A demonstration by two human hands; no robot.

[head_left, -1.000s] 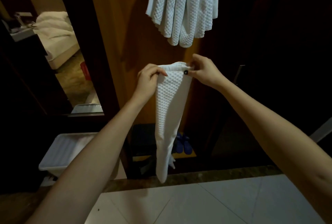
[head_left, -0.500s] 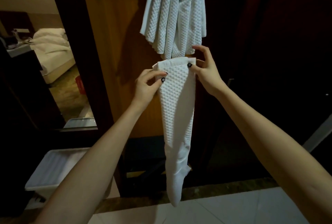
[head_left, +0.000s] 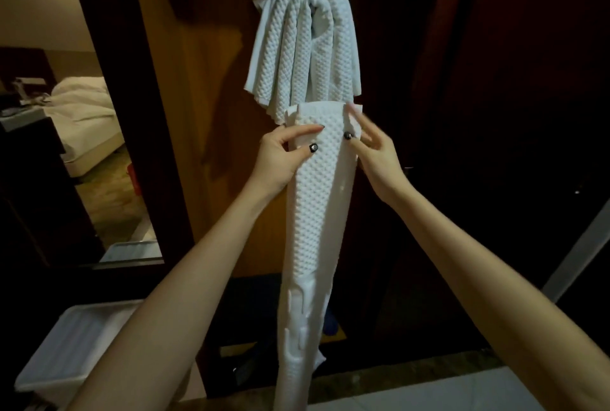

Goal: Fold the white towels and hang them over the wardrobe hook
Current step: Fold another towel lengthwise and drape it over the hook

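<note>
Well, from the head view, I hold the folded towel (head_left: 317, 212) up in front of the wardrobe panel (head_left: 204, 120). Its top edge is just below the lower ends of the hung towels (head_left: 303, 47) draped over the hook, and the hook itself is hidden under them. My left grip (head_left: 280, 159) pinches the top left corner between thumb and forefinger. My right grip (head_left: 376, 159) pinches the top right corner, thumb on the front and the other fingers fanned out. From there the towel hangs as a long narrow strip with its tail reaching toward the floor (head_left: 429, 391). The lower part looks bunched rather than flat.

To do this step well, I judge I should lift the strip until its middle, not its top, clears the hump of the hung towels. Then I can lay it over so both halves drop about evenly. Both corners should stay level on the way up, so the fold does not open. The risk, as I see it, is nudging the hung towels off the hook, so I should come from above and set the strip down lightly. A white bin (head_left: 66, 354) stands low on my left, well apart.
</note>
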